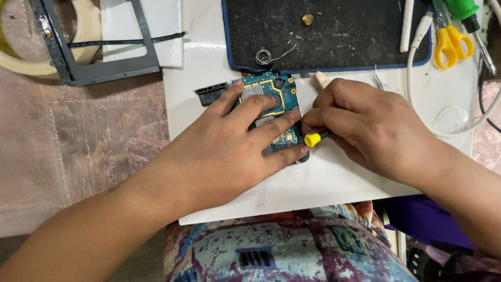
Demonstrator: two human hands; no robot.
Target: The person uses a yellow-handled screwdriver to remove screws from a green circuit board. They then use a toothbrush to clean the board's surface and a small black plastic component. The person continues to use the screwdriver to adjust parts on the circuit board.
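A green circuit board (266, 91) with metal shields lies on a white table top (323, 183). My left hand (235, 141) presses flat on it, fingers spread over the board. My right hand (365, 122) is closed around a small screwdriver with a yellow cap (313, 139), its tip hidden at the board's right edge. A pale wooden stick (320, 79) pokes out behind my right hand's knuckles. A small black plastic part (210, 94) lies just left of the board.
A black mat with a blue edge (334, 36) lies behind the board, holding a brass piece (308, 19) and a wire coil (264, 56). Yellow-handled scissors (453, 42), a green-handled tool (462, 9), a white cable (417, 78), a grey frame (99, 70) and a tape roll (31, 65) surround it.
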